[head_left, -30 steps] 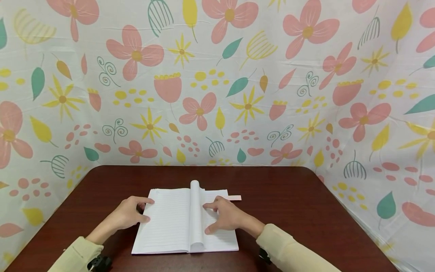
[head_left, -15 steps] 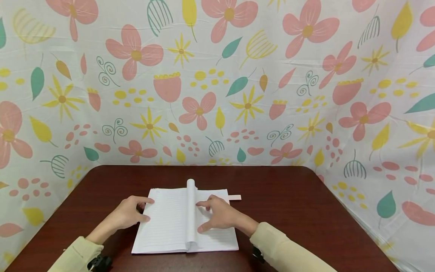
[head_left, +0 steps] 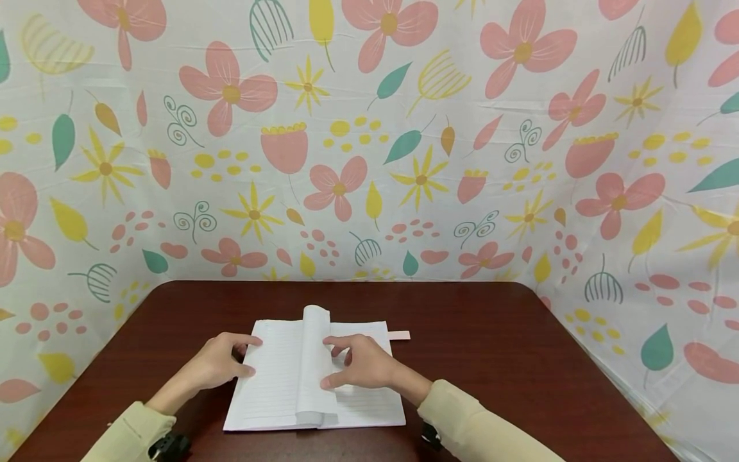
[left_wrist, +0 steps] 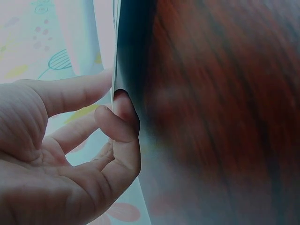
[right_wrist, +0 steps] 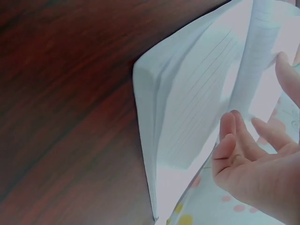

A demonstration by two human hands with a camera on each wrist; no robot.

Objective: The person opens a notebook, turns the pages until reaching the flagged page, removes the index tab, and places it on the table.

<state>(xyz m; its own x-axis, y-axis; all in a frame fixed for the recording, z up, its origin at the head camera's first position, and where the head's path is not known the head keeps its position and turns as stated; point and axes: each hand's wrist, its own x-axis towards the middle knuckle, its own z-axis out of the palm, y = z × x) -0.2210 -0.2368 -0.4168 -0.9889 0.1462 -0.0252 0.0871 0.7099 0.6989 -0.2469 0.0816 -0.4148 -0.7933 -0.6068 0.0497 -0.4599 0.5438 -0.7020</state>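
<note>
An open notebook [head_left: 271,378] with ruled white pages lies flat in the head view. My left hand [head_left: 212,362] grips its left edge; the left wrist view has the thumb on one face and curled fingers [left_wrist: 124,154] behind the edge. Near the middle, a page [head_left: 314,366] stands bent into a roll, leaning left over the spine. Against its right side, my right hand [head_left: 366,364] touches it with thumb and index finger spread apart. In the right wrist view the other fingers [right_wrist: 229,126] bend loosely beside the rolled page [right_wrist: 253,61].
The dark reddish-brown table [head_left: 485,346] extends around the notebook. A pale pink strip [head_left: 399,335] sticks out past the notebook's upper right edge. Behind the table hangs a white cloth [head_left: 369,192] printed with flowers and leaves.
My right hand has moved left, pushing the rolled page from right of the spine over toward the left side. The left hand has stayed at the notebook's left edge.
</note>
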